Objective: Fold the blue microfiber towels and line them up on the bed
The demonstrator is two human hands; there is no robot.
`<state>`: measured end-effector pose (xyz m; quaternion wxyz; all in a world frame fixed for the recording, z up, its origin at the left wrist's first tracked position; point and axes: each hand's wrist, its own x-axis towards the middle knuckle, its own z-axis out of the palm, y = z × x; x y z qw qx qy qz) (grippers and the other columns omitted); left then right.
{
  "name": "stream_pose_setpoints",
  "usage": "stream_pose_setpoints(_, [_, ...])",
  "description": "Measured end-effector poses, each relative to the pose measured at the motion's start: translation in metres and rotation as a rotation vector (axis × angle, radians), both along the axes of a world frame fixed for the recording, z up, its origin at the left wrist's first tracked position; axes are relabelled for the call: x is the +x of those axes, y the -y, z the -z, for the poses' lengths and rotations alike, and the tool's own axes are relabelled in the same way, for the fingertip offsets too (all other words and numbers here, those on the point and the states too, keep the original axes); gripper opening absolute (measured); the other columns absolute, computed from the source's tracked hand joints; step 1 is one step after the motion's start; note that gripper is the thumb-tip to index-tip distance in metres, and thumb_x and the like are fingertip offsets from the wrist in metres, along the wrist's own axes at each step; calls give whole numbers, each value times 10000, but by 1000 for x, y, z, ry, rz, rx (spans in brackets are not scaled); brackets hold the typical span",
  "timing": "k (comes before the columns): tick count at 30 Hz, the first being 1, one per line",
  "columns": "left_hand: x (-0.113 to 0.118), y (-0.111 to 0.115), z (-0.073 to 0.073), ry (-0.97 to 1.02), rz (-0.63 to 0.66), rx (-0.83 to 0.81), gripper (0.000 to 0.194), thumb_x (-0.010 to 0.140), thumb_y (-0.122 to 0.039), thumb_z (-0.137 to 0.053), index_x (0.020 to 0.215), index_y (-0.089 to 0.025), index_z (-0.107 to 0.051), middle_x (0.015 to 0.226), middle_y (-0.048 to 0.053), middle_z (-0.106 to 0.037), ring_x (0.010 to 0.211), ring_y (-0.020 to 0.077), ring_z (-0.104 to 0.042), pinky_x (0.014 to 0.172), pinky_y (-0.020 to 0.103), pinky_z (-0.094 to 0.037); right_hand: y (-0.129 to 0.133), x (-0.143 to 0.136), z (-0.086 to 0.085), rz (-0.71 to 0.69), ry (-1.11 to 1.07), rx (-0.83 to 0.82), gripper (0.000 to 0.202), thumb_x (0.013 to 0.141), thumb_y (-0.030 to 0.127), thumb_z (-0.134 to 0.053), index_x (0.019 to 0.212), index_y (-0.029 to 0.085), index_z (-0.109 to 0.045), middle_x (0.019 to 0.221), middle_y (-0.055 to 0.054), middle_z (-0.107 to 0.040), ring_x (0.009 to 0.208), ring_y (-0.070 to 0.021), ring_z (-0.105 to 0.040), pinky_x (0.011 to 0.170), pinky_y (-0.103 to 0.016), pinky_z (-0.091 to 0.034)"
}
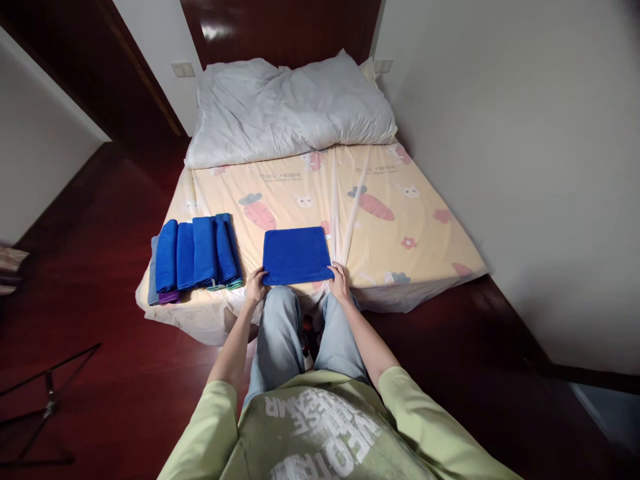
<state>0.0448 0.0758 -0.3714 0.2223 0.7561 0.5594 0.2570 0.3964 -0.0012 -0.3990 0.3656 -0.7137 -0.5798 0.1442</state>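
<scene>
A blue towel (297, 255), folded into a flat rectangle with a small white tag at its right edge, lies on the bed in front of my knees. My left hand (255, 284) pinches its near left corner. At the near right corner, my right hand (339, 281) has its thumb and fingers closed on the cloth. To the left, several rolled or folded blue towels (204, 252) lie side by side, with grey, purple and green cloth showing under them.
The bed (430, 250) has a rabbit-and-carrot sheet under a thin clear cover. A white quilt (295, 110) is bunched at the headboard (285, 30). A black metal stand (49, 400) is on the dark red floor at the left. A wall (525, 147) runs along the right.
</scene>
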Motion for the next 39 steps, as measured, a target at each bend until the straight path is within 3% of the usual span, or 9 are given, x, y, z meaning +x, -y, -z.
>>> stream_pose_setpoints(8, [-3,-6,7,199,-88,20,307,848,-200,-543,1067,-192,-757,1272,143,-635,1275,291,-597,1166,482,-473,-13,8,10,35,-173,84,527,732,11,-495,1151,169,-774,1293,-141,-641,1277,-265,-610,1180,-436,-478])
stream_pose_setpoints(16, [0,-14,15,354,-192,-16,240,915,-393,-616,951,-180,-721,1229,156,-619,1208,304,-600,1037,458,-537,-22,9,12,134,-232,115,185,909,246,-551,961,167,-710,1111,-154,-655,1055,-259,-644,1027,-401,-545])
stream_pose_setpoints(20, [4,-15,15,447,-280,-58,293,916,-462,-646,862,-178,-691,1191,144,-591,1169,284,-605,979,407,-557,-23,8,11,166,-227,113,284,970,425,-548,836,193,-645,1068,-146,-636,1020,-257,-630,989,-393,-535])
stream_pose_setpoints(27, [6,-14,14,472,-353,-67,327,951,-488,-631,842,-182,-664,1084,108,-564,1065,234,-608,976,355,-539,-22,7,7,178,-228,105,438,1007,565,-478,754,220,-576,978,-104,-603,889,-216,-612,903,-348,-538])
stream_pose_setpoints(39, [10,-15,16,408,-421,-82,238,903,-375,-703,760,-191,-655,944,66,-517,914,214,-583,949,384,-529,-23,4,5,229,-210,94,369,975,488,-559,737,209,-607,931,-105,-609,884,-227,-618,893,-360,-537])
